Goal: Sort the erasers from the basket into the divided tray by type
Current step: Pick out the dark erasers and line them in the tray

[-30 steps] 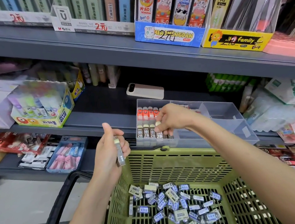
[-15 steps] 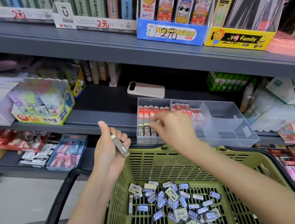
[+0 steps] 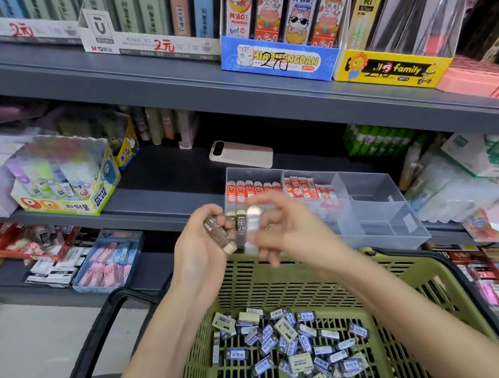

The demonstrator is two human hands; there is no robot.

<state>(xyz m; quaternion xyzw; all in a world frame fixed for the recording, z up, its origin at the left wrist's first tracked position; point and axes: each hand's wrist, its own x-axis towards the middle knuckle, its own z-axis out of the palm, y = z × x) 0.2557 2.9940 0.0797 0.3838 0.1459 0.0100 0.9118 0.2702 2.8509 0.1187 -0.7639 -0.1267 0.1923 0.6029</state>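
My left hand [image 3: 198, 250] grips a brown-sleeved eraser [image 3: 217, 234], tilted, just above the back rim of the green basket [image 3: 283, 279]. Blurred by motion, my right hand [image 3: 285, 231] hovers close beside it with fingers loosely curled, and I see nothing in it. Several blue-labelled and cream erasers [image 3: 286, 347] lie on the basket floor. Behind my hands the clear divided tray [image 3: 377, 179] stands on the shelf edge. It holds orange erasers [image 3: 248, 190] at back left, red-and-white erasers [image 3: 302, 187] beside them, and brown 2B erasers [image 3: 241, 226] at front left. Its right compartments look bare.
A pale phone-like device [image 3: 240, 154] lies on the shelf behind the tray. A glue display box [image 3: 61, 190] stands to the left, with a blue box of pink erasers [image 3: 109, 261] on the shelf below. The basket's black handle [image 3: 84, 354] hangs down at the left.
My right hand has come back from the tray's front-left compartment toward my left hand. The left hand has shifted right and turned its eraser to a slant.
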